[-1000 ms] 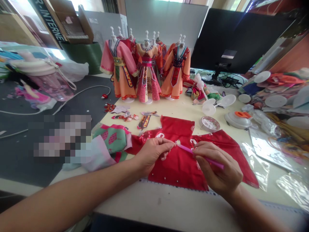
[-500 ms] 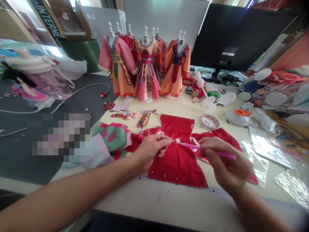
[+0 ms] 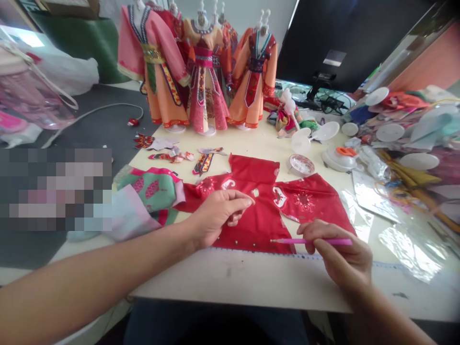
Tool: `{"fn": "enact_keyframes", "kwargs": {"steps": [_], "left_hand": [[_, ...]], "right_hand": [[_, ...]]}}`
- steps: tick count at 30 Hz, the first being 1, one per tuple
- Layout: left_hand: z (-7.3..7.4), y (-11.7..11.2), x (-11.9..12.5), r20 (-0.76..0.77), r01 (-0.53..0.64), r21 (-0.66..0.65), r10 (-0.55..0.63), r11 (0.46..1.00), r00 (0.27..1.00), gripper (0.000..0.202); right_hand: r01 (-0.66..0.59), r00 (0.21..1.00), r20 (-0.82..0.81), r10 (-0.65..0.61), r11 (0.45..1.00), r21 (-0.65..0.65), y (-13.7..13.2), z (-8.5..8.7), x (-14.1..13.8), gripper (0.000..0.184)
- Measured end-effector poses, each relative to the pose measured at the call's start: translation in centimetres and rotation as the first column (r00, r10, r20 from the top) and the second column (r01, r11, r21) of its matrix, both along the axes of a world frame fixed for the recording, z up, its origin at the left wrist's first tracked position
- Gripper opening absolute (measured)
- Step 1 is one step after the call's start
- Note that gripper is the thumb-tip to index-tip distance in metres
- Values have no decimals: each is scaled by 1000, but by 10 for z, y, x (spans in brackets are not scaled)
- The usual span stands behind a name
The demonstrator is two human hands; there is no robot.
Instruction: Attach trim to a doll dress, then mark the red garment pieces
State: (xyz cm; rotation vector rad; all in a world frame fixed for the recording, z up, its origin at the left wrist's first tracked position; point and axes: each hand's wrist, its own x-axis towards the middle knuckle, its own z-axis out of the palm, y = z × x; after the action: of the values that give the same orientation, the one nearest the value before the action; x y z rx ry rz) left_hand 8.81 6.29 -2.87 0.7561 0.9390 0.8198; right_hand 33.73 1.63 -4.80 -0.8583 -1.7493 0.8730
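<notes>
A small red doll robe [image 3: 264, 211] with white and gold motifs lies spread flat on the cream table [image 3: 251, 282] in front of me. My left hand [image 3: 217, 215] rests on its left half, fingers pinched together over the cloth. My right hand [image 3: 343, 256] sits at the robe's lower right edge and grips a thin pink stick [image 3: 311, 241], whose tip points left along the hem. A small white piece [image 3: 255, 192] lies on the robe near the collar.
Several dressed doll mannequins [image 3: 201, 72] stand at the back. A green and pink garment [image 3: 151, 191] lies left of the robe. A small patterned dish [image 3: 301, 165], white round stands [image 3: 325, 132], plastic bags [image 3: 398, 225] and cloth scraps [image 3: 172, 153] surround the work area. A dark monitor [image 3: 345, 38] stands behind.
My right hand pulled the pink stick back from the robe's collar toward the lower right hem. The left hand stayed on the cloth. The view tilted down and closer.
</notes>
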Motion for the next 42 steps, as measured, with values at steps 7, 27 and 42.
{"fn": "enact_keyframes", "kwargs": {"steps": [7,27,42], "left_hand": [[6,-10,3,-15,77,-52,-78,996,997,10],[5,-20,7,-52,144,-78,-148,987,988,9],[20,1,-6,20,54,-27,-53,998,998,8]], "right_hand": [[-34,991,129,25,997,65,-12,0,6,21],[-86,973,227,45,981,174,-8,7,-2,23],[-80,961,276,21,976,205,-8,7,-1,22]]}}
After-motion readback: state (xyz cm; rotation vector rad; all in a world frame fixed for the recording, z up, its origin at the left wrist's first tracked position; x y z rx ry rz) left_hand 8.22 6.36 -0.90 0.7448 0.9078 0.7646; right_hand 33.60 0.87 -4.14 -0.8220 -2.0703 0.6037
